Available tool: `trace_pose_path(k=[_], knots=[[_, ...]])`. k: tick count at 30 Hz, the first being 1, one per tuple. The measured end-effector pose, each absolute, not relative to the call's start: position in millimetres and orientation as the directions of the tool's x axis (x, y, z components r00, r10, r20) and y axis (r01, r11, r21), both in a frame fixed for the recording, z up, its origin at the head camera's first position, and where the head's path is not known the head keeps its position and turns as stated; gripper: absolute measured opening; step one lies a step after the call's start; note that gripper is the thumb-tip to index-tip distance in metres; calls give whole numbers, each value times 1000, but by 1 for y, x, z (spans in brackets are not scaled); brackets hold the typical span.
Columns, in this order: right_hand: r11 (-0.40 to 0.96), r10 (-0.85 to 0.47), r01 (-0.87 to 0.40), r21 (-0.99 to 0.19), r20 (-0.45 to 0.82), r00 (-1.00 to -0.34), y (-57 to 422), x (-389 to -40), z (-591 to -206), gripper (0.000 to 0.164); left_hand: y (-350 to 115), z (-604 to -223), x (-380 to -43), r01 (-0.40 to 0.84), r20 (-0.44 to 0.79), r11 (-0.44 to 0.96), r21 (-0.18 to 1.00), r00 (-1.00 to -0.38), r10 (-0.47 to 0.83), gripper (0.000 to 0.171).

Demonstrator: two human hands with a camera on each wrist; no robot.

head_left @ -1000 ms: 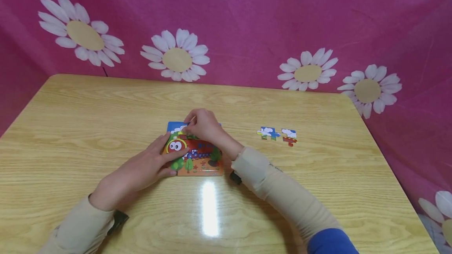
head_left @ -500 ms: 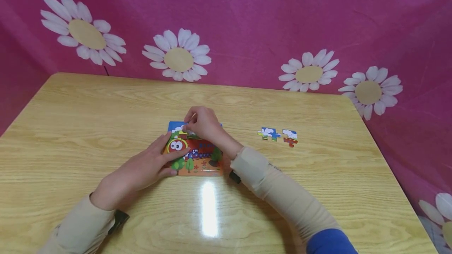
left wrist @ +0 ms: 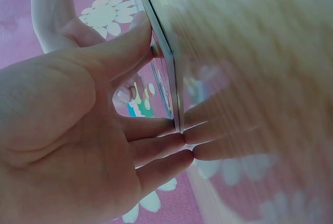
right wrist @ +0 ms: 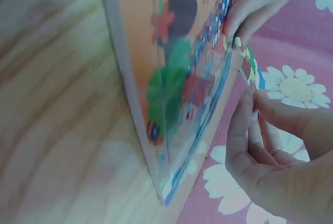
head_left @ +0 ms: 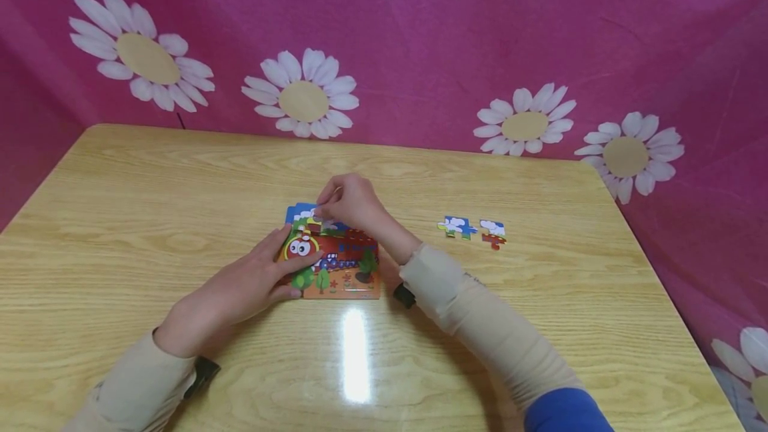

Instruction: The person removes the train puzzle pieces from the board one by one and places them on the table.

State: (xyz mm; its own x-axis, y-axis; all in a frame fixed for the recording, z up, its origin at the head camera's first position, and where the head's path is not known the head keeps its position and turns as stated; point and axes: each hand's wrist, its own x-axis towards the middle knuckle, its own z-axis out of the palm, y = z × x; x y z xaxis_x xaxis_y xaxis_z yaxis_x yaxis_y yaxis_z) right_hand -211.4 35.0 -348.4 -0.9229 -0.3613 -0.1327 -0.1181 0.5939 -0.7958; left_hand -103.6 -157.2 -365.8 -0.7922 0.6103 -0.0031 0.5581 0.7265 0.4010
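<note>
A picture puzzle board (head_left: 345, 287) with a red, big-eyed train lies on the table. My left hand (head_left: 243, 285) rests against its left side, fingers fairly straight; in the left wrist view, fingertips (left wrist: 169, 159) touch the table beside the board's edge. Over the upper left of the board, my right hand (head_left: 358, 209) pinches a jigsaw piece (right wrist: 250, 67) between thumb and index finger. The right wrist view shows that piece tilted and raised off the board. The part of the board beneath the piece is hidden in the head view.
Two loose jigsaw pieces lie right of the board: one with blue sky and clouds (head_left: 457, 227), another with a red lower part (head_left: 493, 233). The wooden table (head_left: 180, 219) meets a pink flowered cloth (head_left: 414, 39) along its far edge.
My right hand has risen and shifted slightly away and to the right, bringing the pinched jigsaw piece up past the board's top edge. The left hand stays put.
</note>
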Motion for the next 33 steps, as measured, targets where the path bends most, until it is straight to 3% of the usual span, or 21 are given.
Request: trace_pose_path(k=[33], knots=[[597,-275,-50,-800,-145,-950,137,-220,-344,12,-156,-364,-103,509,-57,760,404,-815,576,56]])
